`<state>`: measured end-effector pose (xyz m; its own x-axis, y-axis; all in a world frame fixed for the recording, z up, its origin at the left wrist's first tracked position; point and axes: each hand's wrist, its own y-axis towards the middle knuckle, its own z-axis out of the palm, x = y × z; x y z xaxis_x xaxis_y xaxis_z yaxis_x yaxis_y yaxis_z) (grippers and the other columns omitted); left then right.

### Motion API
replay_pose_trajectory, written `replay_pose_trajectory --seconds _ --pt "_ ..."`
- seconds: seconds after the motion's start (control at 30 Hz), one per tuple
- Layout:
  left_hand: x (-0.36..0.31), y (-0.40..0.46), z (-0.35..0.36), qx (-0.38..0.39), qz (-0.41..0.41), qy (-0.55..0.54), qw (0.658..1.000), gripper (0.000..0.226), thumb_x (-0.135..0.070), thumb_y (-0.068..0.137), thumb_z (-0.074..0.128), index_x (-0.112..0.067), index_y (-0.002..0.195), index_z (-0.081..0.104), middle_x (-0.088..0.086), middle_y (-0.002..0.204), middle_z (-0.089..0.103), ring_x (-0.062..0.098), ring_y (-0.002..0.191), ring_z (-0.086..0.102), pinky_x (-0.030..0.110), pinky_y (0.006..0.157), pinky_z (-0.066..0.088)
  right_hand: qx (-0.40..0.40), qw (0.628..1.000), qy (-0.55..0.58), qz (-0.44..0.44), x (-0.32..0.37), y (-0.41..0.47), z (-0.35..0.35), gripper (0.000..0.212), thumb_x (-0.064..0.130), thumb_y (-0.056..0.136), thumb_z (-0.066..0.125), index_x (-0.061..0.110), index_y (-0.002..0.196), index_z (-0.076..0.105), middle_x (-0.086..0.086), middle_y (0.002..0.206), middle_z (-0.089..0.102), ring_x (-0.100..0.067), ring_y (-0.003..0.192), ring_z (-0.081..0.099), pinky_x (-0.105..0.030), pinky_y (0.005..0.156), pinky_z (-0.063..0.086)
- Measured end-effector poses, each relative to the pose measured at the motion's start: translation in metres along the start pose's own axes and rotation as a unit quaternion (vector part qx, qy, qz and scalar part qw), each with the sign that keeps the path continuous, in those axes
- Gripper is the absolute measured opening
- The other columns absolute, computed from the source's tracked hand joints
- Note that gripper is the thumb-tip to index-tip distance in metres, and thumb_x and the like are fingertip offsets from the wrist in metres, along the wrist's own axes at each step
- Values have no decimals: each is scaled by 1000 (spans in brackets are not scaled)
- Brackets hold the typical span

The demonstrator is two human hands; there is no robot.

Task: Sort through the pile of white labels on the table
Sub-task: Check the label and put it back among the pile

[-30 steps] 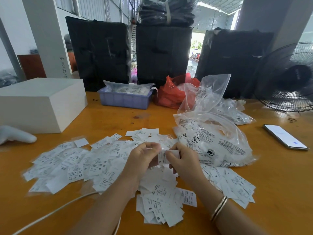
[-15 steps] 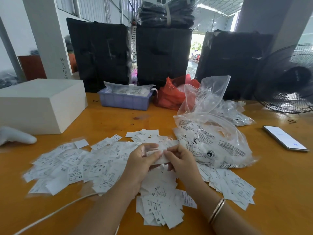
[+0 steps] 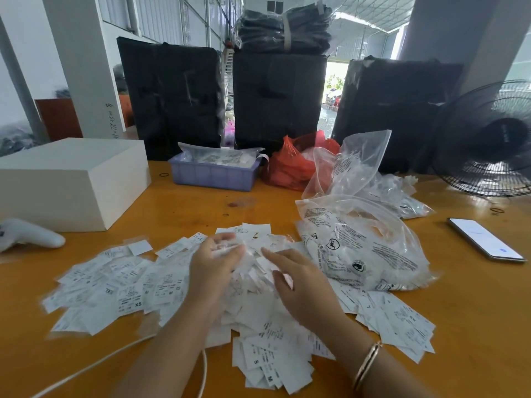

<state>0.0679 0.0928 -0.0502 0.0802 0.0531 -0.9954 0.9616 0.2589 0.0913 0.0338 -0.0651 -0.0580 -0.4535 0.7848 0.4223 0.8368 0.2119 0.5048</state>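
Observation:
A wide pile of white labels (image 3: 126, 285) with printed size letters covers the orange table (image 3: 474, 326) in front of me. My left hand (image 3: 212, 265) hovers over the middle of the pile, motion-blurred, its fingers curled around a white label (image 3: 227, 249) at the fingertips. My right hand (image 3: 301, 282), with a bangle on its wrist, is just to the right, palm down and fingers spread straight above the labels, holding nothing. The labels under both hands are partly hidden.
A clear printed plastic bag (image 3: 365, 248) lies right of the pile, a phone (image 3: 485, 238) beyond it. A white box (image 3: 71, 179) and a white handheld device (image 3: 26, 234) sit left. A purple bin (image 3: 214, 175), red bag (image 3: 290, 165), fan (image 3: 494, 145) and black bundles stand behind. A white cable (image 3: 94, 366) runs near my left arm.
My hands were pinching one label together; now they have come apart. The right hand let go and spread open, and the left hand moved left, keeping a label.

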Motion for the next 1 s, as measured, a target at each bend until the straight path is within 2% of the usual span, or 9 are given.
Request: replay_pose_trajectory --seconds 0.13,0.2,0.27,0.37,0.47,0.57,0.67,0.77,1.0 --pt "-3 21 -32 -110 87 99 985 46 -23 81 72 -32 120 47 -10 101 53 8 81 55 19 56 41 -159 983 53 80 -19 18 -27 28 12 95 49 22 117 64 1 118 61 -12 92 61 -21 82 52" --pt "3 28 -43 -123 87 147 978 54 -18 81 73 -27 127 45 -5 105 54 12 83 55 19 54 40 -236 962 57 127 -38 29 -42 27 5 93 49 16 110 67 -2 110 63 -13 75 59 -10 66 47" --pt "9 29 -47 -112 76 224 965 58 -16 82 73 -21 132 44 2 110 58 18 89 56 22 61 46 -259 948 32 182 -58 40 -50 28 0 93 47 9 109 68 -7 110 64 -15 83 58 -7 66 40" --pt "11 26 -46 -123 80 389 910 58 -21 81 73 -17 132 46 10 128 53 29 112 53 41 83 48 -220 938 -9 266 -88 48 -53 31 -3 92 45 1 114 66 -13 117 65 -23 107 57 -18 83 42" --pt "4 21 -43 -141 142 468 861 50 -24 82 71 -17 128 53 11 135 48 31 121 45 46 93 43 -75 932 -66 347 -109 53 -47 28 -1 91 45 -3 111 65 -18 115 65 -32 110 57 -31 87 44" --pt "3 14 -30 -102 250 452 850 36 -19 83 69 -14 118 62 9 126 56 29 117 48 41 91 43 -12 924 -133 358 -110 56 -43 20 2 91 46 -3 97 64 -19 105 64 -33 101 58 -29 75 41" --pt "6 5 -15 -15 327 440 836 26 -18 86 64 -16 111 65 1 115 62 21 112 52 31 92 40 -62 922 -114 365 -107 58 -42 16 4 88 54 -2 90 68 -16 94 66 -30 89 59 -33 74 46" --pt "14 0 0 89 366 414 829 22 -23 91 57 -23 111 64 -7 113 62 10 111 50 20 93 32 -110 915 -69 382 -109 56 -45 28 2 83 58 9 57 60 -8 60 59 -21 59 53 -27 51 37" --pt "29 4 16 170 388 427 799 20 -32 93 53 -28 108 66 -14 111 64 8 108 51 21 87 32 -152 926 -55 342 -114 53 -47 23 4 86 52 -4 67 62 -15 64 55 -27 64 48 -32 58 36"
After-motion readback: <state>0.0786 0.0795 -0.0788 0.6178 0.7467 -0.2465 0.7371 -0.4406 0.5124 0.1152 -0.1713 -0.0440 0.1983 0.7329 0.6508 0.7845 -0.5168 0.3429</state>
